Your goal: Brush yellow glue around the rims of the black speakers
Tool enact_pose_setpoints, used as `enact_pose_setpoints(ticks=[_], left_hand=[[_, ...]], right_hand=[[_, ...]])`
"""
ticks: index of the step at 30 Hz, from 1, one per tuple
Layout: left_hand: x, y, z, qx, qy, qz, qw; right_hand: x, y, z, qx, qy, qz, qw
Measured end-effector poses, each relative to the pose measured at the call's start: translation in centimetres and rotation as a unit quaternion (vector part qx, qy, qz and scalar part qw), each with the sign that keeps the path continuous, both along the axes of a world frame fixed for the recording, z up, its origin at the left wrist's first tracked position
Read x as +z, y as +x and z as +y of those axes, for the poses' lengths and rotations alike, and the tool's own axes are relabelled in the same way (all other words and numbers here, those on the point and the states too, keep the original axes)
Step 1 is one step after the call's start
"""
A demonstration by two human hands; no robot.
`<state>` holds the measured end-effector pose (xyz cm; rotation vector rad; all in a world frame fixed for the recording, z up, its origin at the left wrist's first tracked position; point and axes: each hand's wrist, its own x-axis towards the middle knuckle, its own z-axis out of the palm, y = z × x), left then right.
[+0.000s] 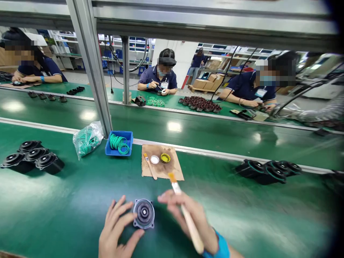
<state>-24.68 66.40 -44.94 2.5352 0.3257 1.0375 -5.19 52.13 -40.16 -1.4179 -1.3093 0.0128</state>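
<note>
A round dark housing with a flanged rim and corner lugs stands on the green bench in front of me. My left hand curves about its left and lower edge, the fingertips and thumb at the rim, holding it loosely. Right of it, my right hand grips a flat paintbrush by its pale wooden handle. The brush's yellowish bristles point up and away from me, over the near edge of a stained cardboard sheet. That hand is slightly blurred.
On the cardboard lie a second brush, a white round lid and a pot of yellow paste. Behind are a blue bin and bag of green rings. Black housings stand left, others right. Co-workers sit opposite; a metal post rises left.
</note>
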Motion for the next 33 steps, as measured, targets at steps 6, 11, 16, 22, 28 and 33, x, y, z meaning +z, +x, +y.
enact_pose_setpoints(ticks=[6, 11, 16, 22, 28, 33], left_hand=[[0.0, 1.5, 0.3, -0.005, -0.075, 0.089, 0.993], [-1.1, 1.8, 0.6, -0.008, -0.042, 0.097, 0.994], [-1.7, 1.5, 0.7, -0.008, -0.047, 0.110, 0.993], [-1.5, 1.5, 0.5, -0.004, -0.049, 0.107, 0.993], [-1.2, 1.6, 0.5, -0.009, -0.056, 0.104, 0.993], [-1.2, 1.7, 0.2, -0.016, -0.093, 0.096, 0.991]], right_hand=[[1.2, 9.3, 3.0, -0.178, -0.133, 0.139, 0.965], [-0.7, 13.3, 5.1, -0.226, -0.178, 0.105, 0.952], [-1.5, 13.6, 5.4, -0.226, -0.232, 0.096, 0.941], [-1.4, 13.2, 5.6, -0.233, -0.274, 0.072, 0.930], [-1.1, 12.8, 5.7, -0.230, -0.270, 0.057, 0.933], [-0.4, 12.7, 5.3, -0.219, -0.232, 0.067, 0.945]])
